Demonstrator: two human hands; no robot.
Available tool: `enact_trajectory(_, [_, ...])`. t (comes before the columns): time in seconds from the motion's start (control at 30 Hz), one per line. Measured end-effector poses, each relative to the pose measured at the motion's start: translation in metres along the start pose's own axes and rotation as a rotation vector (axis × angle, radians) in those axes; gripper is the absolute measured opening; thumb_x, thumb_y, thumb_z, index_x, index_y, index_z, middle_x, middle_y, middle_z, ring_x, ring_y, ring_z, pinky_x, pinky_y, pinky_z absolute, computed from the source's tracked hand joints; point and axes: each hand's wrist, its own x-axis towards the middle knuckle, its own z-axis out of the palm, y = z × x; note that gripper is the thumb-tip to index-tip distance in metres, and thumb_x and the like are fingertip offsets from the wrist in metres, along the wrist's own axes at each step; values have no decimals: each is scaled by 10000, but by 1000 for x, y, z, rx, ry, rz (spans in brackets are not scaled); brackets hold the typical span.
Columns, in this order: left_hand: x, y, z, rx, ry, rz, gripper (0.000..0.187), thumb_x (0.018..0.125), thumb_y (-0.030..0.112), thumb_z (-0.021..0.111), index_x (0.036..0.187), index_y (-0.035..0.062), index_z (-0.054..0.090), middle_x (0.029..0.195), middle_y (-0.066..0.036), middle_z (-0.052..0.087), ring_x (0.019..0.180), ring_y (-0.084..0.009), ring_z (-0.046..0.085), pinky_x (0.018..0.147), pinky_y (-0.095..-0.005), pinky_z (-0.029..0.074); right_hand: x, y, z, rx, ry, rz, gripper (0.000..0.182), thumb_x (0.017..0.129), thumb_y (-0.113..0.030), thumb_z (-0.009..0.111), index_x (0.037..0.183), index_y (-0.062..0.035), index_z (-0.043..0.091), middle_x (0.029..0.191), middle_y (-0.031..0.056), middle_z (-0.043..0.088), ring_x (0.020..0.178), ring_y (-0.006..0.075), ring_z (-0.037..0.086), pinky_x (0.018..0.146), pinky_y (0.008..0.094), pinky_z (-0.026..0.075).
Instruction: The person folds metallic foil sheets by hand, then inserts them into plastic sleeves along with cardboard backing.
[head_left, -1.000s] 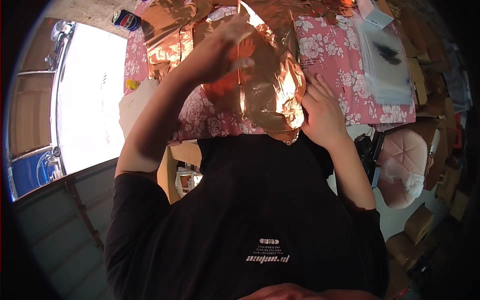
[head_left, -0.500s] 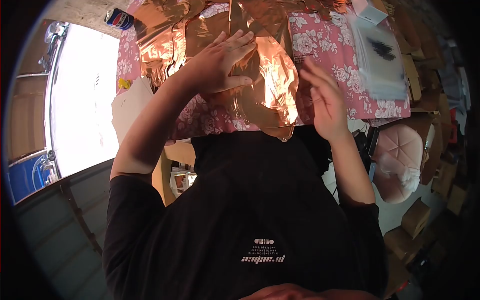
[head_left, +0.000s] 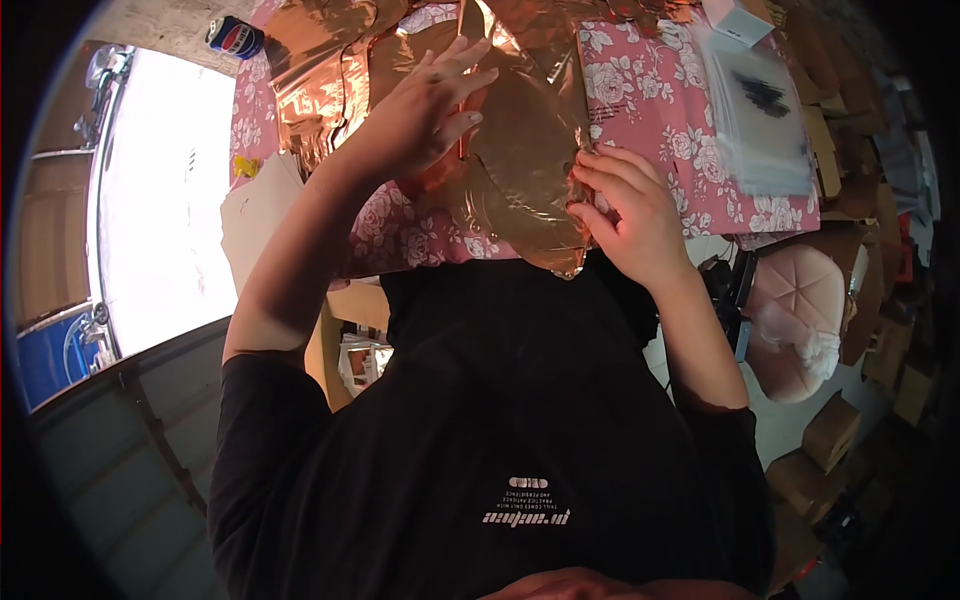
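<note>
A flat, shiny copper-coloured foil balloon (head_left: 525, 150) lies on the table, its rounded lower end hanging over the near edge. My left hand (head_left: 430, 105) rests on its left part with the fingers spread. At its right edge, my right hand (head_left: 630, 205) has fingers and thumb closed on the rim of the foil. More copper foil pieces (head_left: 315, 90) lie to the left and along the back, overlapping one another.
A pink cloth with white roses (head_left: 640, 85) covers the table. On its right are clear plastic bags (head_left: 765, 130) and a white box (head_left: 738, 20). A blue can (head_left: 236, 38) stands at the back left, near pale card (head_left: 258, 210). A pink cushioned seat (head_left: 797, 300) is at right.
My right hand has moved left from beside the foil balloon onto its right edge and closed there. My left hand has shifted slightly left, and the balloon's bright glare has faded.
</note>
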Motion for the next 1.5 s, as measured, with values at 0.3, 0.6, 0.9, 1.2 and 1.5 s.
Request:
enact_trajectory(0.3, [-4,-9,-4,42,-127,-28,509,1031,163,690,1516,36,600,1706,-178,439,1621,-375,347,1341,-579,267,1,-2,1,-26,-13,-7,358,847,-136,877,1170,-7,793,1345,96,753,1315,327,650,1117,449,520])
enact_trajectory(0.6, [-6,32,11,144,44,-26,604,1048,263,683,1556,-27,533,1705,-223,428,1616,-402,355,1325,-566,291,1,-4,0,-46,-45,6,326,870,-161,860,1158,-17,807,1367,79,744,1342,319,626,1129,447,506])
enact_trajectory(0.9, [-13,39,32,205,-7,33,687,1022,336,692,1582,-17,508,1703,-222,443,1610,-390,379,1324,-583,264,7,-2,-7,-67,-76,-29,298,886,-149,845,1156,-27,816,1344,76,751,1332,311,629,1121,432,510])
enact_trajectory(1.2, [-14,38,34,223,-46,16,711,1035,346,664,1616,-12,462,1733,-213,398,1630,-377,341,1343,-571,218,27,8,-6,34,-40,16,184,862,-108,847,1021,-20,815,1102,70,759,1078,301,691,926,417,569])
enact_trajectory(1.5, [-21,88,11,137,124,-12,654,980,244,723,1549,-20,539,1711,-219,426,1607,-391,377,1327,-565,268,27,10,-4,28,-49,-3,168,862,-113,849,1012,-40,825,1101,59,755,1070,293,687,931,414,567])
